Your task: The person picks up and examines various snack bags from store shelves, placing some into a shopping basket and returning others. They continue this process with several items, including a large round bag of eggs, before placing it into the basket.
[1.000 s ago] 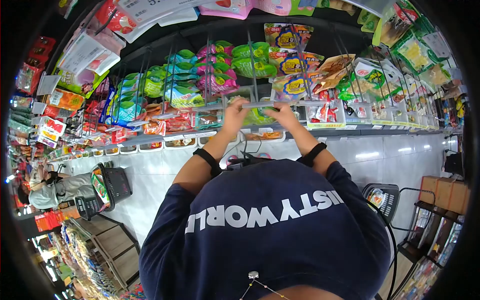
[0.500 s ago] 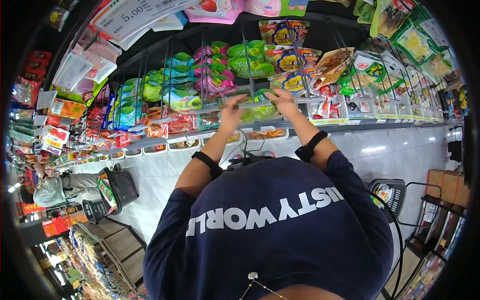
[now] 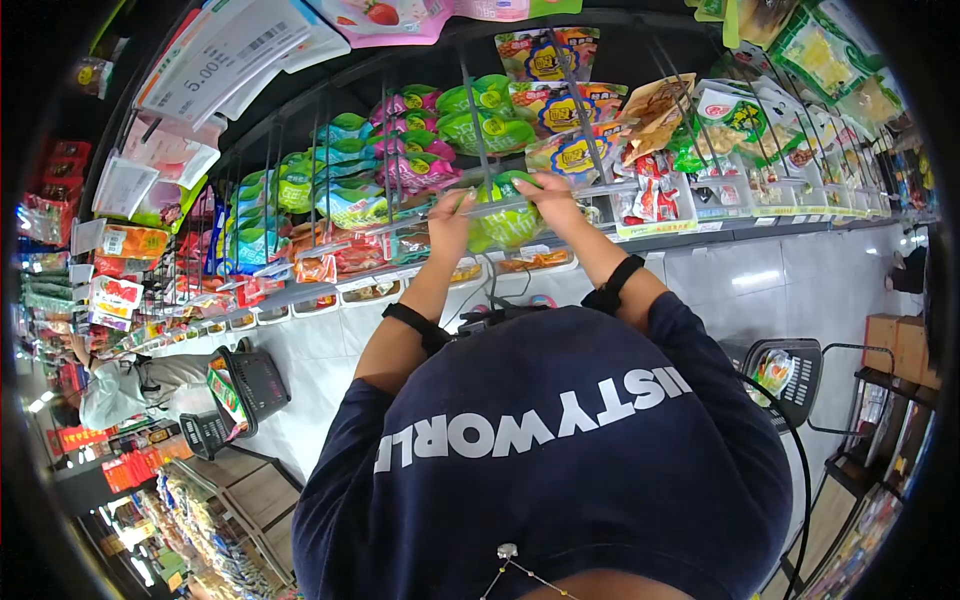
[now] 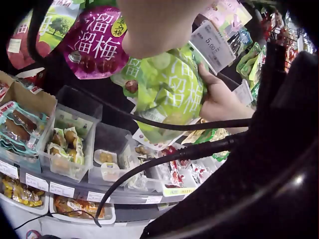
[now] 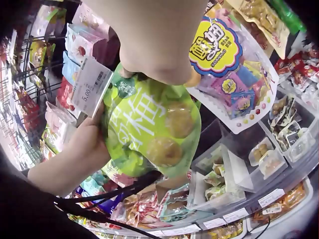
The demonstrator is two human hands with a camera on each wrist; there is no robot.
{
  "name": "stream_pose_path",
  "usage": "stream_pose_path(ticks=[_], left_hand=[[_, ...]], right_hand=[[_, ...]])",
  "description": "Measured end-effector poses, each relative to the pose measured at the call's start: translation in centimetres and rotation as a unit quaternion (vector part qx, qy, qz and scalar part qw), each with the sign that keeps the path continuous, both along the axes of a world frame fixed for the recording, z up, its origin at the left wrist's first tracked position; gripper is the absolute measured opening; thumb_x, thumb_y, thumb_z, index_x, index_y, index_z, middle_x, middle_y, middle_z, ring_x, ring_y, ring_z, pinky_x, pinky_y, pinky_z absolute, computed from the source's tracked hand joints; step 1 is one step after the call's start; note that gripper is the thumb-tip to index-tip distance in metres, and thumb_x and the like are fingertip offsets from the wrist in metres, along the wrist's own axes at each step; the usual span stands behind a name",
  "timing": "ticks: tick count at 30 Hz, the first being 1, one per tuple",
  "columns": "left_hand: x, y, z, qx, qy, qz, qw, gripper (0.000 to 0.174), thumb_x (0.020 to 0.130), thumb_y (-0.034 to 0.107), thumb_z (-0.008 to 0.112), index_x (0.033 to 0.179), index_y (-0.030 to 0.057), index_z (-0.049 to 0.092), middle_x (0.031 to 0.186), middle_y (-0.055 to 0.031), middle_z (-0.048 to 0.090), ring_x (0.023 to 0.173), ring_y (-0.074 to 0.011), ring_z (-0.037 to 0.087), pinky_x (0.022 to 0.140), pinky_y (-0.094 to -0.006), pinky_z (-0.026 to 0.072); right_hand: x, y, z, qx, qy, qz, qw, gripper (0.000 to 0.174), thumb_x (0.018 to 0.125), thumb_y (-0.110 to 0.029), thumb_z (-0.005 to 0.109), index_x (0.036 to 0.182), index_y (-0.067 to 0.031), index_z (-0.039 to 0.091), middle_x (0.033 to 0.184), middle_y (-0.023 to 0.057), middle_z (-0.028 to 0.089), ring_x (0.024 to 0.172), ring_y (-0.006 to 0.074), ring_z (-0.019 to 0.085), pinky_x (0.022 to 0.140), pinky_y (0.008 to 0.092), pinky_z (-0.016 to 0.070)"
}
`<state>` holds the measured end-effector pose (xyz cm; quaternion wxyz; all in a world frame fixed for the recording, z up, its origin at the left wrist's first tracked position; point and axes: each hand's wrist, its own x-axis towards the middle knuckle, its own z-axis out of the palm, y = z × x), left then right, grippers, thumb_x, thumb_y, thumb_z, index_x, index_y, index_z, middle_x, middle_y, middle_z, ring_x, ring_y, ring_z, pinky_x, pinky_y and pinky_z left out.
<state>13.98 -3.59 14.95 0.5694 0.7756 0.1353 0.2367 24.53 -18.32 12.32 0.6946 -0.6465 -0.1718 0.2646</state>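
Both hands are on a green snack pouch with white lettering and pictures of plums (image 3: pixel 508 222). My left hand (image 3: pixel 449 226) holds the pouch's left edge; in the right wrist view its thumb lies right beside the pouch (image 5: pixel 149 127). My right hand (image 3: pixel 556 206) grips the upper right part of the pouch, its fingertips at the top. In the left wrist view that right hand (image 4: pixel 224 99) shows behind the pouch (image 4: pixel 172 92). A price tag (image 5: pixel 91 85) reading 5.00 overlaps the left hand's fingertips in the right wrist view.
Pink pouches (image 3: pixel 412 160) and other green pouches (image 3: pixel 490 130) hang on hooks behind. Yellow-labelled candy bags (image 3: pixel 575 150) hang to the right. Clear bins (image 4: pixel 75 144) line the shelf below. Shopping baskets (image 3: pixel 255 390) stand at both sides, and another person (image 3: pixel 140 390) is at the left.
The green pouch has come up between my hands and shows more of its front. My right hand has moved up slightly to its top. The head view has shifted, so the shelf sits further left.
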Motion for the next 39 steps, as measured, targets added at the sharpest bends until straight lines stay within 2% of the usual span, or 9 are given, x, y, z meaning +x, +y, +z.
stream_pose_path(ticks=[5,8,19,23,26,27,29,31,39], left_hand=[[0.8,0.0,-0.1,-0.146,0.068,0.023,0.987,0.029,0.076,0.008,0.058,0.101,-0.0042,0.051,0.092,-0.0116,0.055,0.084,-0.0191,0.05,0.076,-0.0288,0.0386],[1.1,1.6,-3.0,0.123,0.074,0.045,0.989,0.07,0.069,0.013,0.064,0.125,-0.002,0.023,0.124,-0.0178,0.031,0.113,-0.0281,0.032,0.095,-0.0357,0.0261],[-13.0,2.1,0.9,0.021,0.309,-0.171,0.935,0.029,0.081,0.021,0.052,0.101,-0.0005,0.053,0.1,-0.0117,0.055,0.096,-0.0198,0.05,0.083,-0.0283,0.0379],[-19.0,2.0,2.0,0.008,0.26,-0.123,0.958,0.03,0.082,0.019,0.051,0.106,0.0005,0.051,0.101,-0.0103,0.054,0.096,-0.0183,0.05,0.084,-0.0269,0.0373],[-23.6,1.3,2.0,-0.061,0.265,-0.069,0.96,0.031,0.081,0.017,0.051,0.108,0.0014,0.05,0.099,-0.0076,0.055,0.096,-0.016,0.049,0.085,-0.0262,0.0363],[-24.8,0.8,2.1,-0.105,0.264,-0.024,0.959,0.03,0.081,0.016,0.05,0.107,0.0014,0.051,0.099,-0.0069,0.055,0.096,-0.0153,0.049,0.085,-0.0259,0.0362],[-27.3,-0.3,2.1,-0.094,0.28,-0.021,0.955,0.03,0.081,0.016,0.05,0.107,0.0008,0.051,0.099,-0.0064,0.055,0.094,-0.0146,0.05,0.082,-0.0248,0.0374],[-29.9,-1.3,1.0,-0.148,0.326,0.015,0.934,0.031,0.08,0.018,0.052,0.106,0.0008,0.052,0.1,-0.0062,0.056,0.091,-0.0136,0.051,0.078,-0.0236,0.038],[-32.0,-8.5,-5.2,-0.193,0.362,-0.084,0.908,0.024,0.081,0.023,0.049,0.1,0.0085,0.054,0.09,-0.002,0.059,0.081,-0.0105,0.053,0.068,-0.0247,0.0379]], right_hand=[[2.1,2.0,-1.9,-0.029,-0.062,-0.042,0.997,0.025,0.077,-0.024,0.058,0.082,0.0009,0.06,0.067,0.0029,0.058,0.06,0.008,0.048,0.057,0.0239,0.0392],[3.4,5.0,-2.8,-0.004,-0.08,-0.122,0.989,0.024,0.078,-0.022,0.058,0.084,0.0013,0.061,0.072,-0.0003,0.059,0.063,0.0051,0.048,0.059,0.0211,0.0393],[5.1,9.6,-2.0,-0.042,-0.208,-0.351,0.912,0.034,0.07,-0.025,0.063,0.091,0.0013,0.056,0.083,0.0167,0.059,0.079,0.0332,0.055,0.071,0.0368,0.0413],[2.2,5.9,-8.8,-0.182,-0.183,-0.231,0.938,0.035,0.071,-0.026,0.061,0.095,-0.0008,0.055,0.085,0.0132,0.059,0.081,0.0251,0.055,0.072,0.0325,0.0413],[-1.4,-2.7,-17.4,-0.213,-0.031,0.179,0.96,0.025,0.077,-0.028,0.054,0.09,-0.0068,0.058,0.075,0.0037,0.055,0.068,0.0127,0.049,0.059,0.0286,0.0393],[-3.5,-6.7,-20.6,-0.245,-0.401,0.272,0.84,0.02,0.079,-0.027,0.05,0.08,-0.0079,0.058,0.064,0.0021,0.053,0.058,0.0135,0.047,0.051,0.0302,0.0371],[-9.6,-14.8,-15.2,-0.361,-0.275,0.306,0.837,0.017,0.073,-0.021,0.052,0.063,-0.0085,0.056,0.064,0.0093,0.057,0.059,0.0264,0.055,0.053,0.0379,0.0428],[-14.2,-24.4,-21.3,-0.511,-0.451,0.358,0.638,0.012,0.066,-0.019,0.053,0.071,-0.0116,0.062,0.07,0.0113,0.059,0.068,0.0288,0.057,0.057,0.0368,0.0444],[-34.8,-48.7,-14.8,-0.591,0.091,-0.001,0.802,0.022,0.069,-0.022,0.053,0.065,-0.0034,0.064,0.07,0.0148,0.061,0.069,0.0285,0.058,0.065,0.0385,0.0447]])
